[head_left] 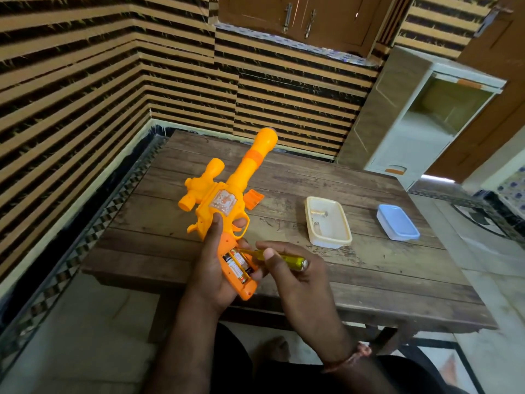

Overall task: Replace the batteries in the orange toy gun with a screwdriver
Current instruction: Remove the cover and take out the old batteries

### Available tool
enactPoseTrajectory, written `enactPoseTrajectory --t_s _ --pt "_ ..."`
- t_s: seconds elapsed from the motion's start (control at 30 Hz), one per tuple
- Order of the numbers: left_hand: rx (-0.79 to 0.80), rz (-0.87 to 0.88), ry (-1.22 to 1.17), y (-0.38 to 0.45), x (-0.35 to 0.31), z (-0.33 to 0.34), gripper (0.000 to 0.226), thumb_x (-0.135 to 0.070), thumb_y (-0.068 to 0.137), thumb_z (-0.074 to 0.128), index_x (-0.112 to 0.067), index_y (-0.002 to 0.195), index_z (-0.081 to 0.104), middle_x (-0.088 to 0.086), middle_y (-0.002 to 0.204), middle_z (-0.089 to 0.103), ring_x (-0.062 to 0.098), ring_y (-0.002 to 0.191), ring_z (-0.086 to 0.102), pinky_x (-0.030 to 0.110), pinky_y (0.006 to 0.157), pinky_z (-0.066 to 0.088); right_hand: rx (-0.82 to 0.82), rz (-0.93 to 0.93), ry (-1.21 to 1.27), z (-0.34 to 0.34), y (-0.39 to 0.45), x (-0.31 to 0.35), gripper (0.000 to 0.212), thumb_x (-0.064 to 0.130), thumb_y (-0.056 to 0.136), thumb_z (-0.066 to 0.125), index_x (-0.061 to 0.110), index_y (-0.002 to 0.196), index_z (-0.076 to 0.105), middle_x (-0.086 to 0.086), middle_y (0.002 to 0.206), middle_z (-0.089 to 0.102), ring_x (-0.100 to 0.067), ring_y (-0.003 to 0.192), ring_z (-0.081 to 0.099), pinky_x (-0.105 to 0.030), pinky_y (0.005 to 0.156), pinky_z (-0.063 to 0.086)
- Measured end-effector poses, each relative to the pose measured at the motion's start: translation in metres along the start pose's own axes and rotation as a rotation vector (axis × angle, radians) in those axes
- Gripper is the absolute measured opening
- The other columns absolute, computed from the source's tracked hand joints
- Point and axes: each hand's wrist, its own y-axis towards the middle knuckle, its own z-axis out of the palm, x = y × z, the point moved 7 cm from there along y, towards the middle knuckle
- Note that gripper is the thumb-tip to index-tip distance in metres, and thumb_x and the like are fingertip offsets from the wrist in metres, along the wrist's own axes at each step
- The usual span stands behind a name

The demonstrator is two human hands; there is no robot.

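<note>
Toy gun (224, 200) gripped at handle by left hand (211, 268). Cover (253, 198) off, lying beyond grip. Right hand (287, 268) pinches screwdriver (272, 257), tip at exposed batteries (237, 265) beside left fingers. Extraction and refit pending

I hold the toy gun (224, 200) in my left hand (211, 268) above the near left part of the table (369, 268), its barrel pointing away from me. The batteries (237, 265) lie in its open grip. My right hand (289, 268), to the right, holds the screwdriver (272, 255), its tip at the batteries. Behind the gun, on the table, lies the battery cover (253, 198). Further right stands an open box (328, 221) with small parts inside, then its lid (397, 221).
</note>
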Motion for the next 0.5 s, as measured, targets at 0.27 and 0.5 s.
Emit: enactPoseTrajectory --t_s 0.27,0.5 --pt "0.0 0.007 -0.012 -0.0003 -0.0017 -0.0024 0.054 -0.063 0.09 0.042 -0.019 0.116 0.06 0.009 0.075 0.047 0.02 0.05 0.059 0.029 0.043 0.05 0.014 -0.028 -0.013 0.0066 0.0018 0.0037 0.023 0.006 0.095 0.057 0.021 0.092 0.074 -0.005 0.064 0.07 -0.009 0.063 0.067 -0.018 0.059 0.052" --pt "0.0 0.008 0.038 0.0017 -0.001 -0.0049 0.054 -0.065 0.089 0.043 -0.02 0.113 0.062 0.01 0.08 0.048 0.023 0.055 0.056 0.029 0.045 0.047 0.045 -0.023 -0.01 0.005 0.0044 0.0011 0.02 0.005 0.095 0.057 0.014 0.096 0.074 -0.006 0.066 0.071 -0.011 0.063 0.067 -0.02 0.06 0.053"
